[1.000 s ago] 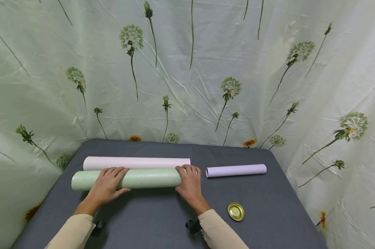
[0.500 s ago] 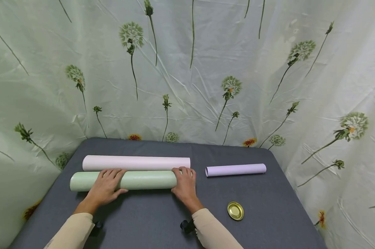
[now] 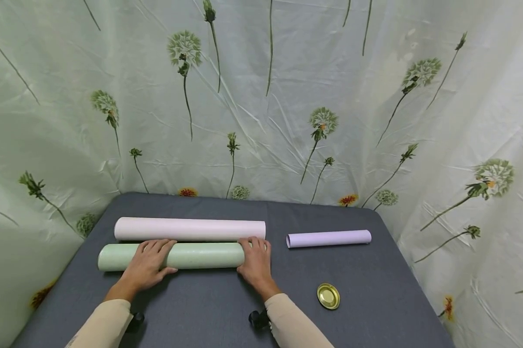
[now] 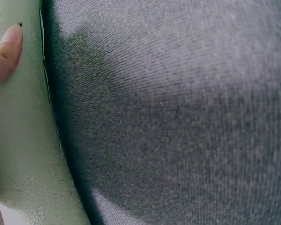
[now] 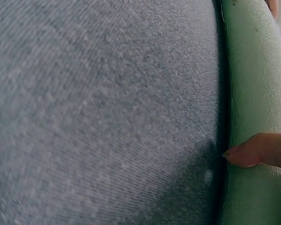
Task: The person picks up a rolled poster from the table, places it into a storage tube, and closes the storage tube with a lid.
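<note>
A pale green roll (image 3: 204,255) with a textured surface lies lengthwise across the left half of the table. My left hand (image 3: 147,265) grips it left of its middle, fingers over the top and thumb along the near side. Around the right end curls my right hand (image 3: 256,261), hiding that end. The left wrist view shows the left thumb (image 4: 7,54) against the green surface, and in the right wrist view the right thumb (image 5: 255,151) presses the near side low by the cloth. Just behind lies a longer pale pink roll (image 3: 187,229), parallel to the green one.
A thin lilac roll (image 3: 329,239) lies at the right back of the table. Nearer on that side is a small round gold dish (image 3: 328,296). Dark grey cloth covers the table (image 3: 209,309), and a flower-printed curtain (image 3: 261,116) hangs behind and at both sides.
The green roll has come down onto the table and slightly nearer, opening a narrow gap to the pink roll. My right hand has shifted a little left with the roll's right end.
</note>
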Tool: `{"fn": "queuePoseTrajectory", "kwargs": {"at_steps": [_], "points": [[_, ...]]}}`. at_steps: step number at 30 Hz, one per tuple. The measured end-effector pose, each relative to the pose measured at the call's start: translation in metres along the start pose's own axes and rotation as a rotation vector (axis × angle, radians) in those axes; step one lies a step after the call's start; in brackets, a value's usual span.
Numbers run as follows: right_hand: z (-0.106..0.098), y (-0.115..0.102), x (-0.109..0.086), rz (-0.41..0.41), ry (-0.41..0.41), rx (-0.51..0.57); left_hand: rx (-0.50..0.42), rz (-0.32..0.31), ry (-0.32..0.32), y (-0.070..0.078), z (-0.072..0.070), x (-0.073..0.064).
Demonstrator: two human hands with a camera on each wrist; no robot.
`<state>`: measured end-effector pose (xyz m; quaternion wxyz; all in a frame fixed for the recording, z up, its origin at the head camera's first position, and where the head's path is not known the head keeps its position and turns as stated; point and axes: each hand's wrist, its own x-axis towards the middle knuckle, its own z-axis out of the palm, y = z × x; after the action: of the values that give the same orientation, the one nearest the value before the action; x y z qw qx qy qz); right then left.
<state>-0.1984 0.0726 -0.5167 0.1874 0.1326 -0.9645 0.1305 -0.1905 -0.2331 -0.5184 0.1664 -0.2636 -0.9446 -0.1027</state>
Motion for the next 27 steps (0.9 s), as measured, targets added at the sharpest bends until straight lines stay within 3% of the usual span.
{"fn": "queuePoseTrajectory", "kwargs": {"at_steps": [9, 17, 27], "points": [[0.004, 0.0003, -0.0014, 0.007, -0.011, -0.01, -0.029, -0.013, -0.001, -0.0008, 0.0047, -0.0012], [0.0028, 0.0009, -0.0017, 0.028, -0.058, -0.023, -0.007, 0.014, 0.065, 0.0018, 0.0079, -0.0011], [0.0014, -0.0001, -0.0033, 0.019, -0.067, -0.036, -0.019, -0.033, -0.007, 0.0028, 0.0052, -0.0004]]}}
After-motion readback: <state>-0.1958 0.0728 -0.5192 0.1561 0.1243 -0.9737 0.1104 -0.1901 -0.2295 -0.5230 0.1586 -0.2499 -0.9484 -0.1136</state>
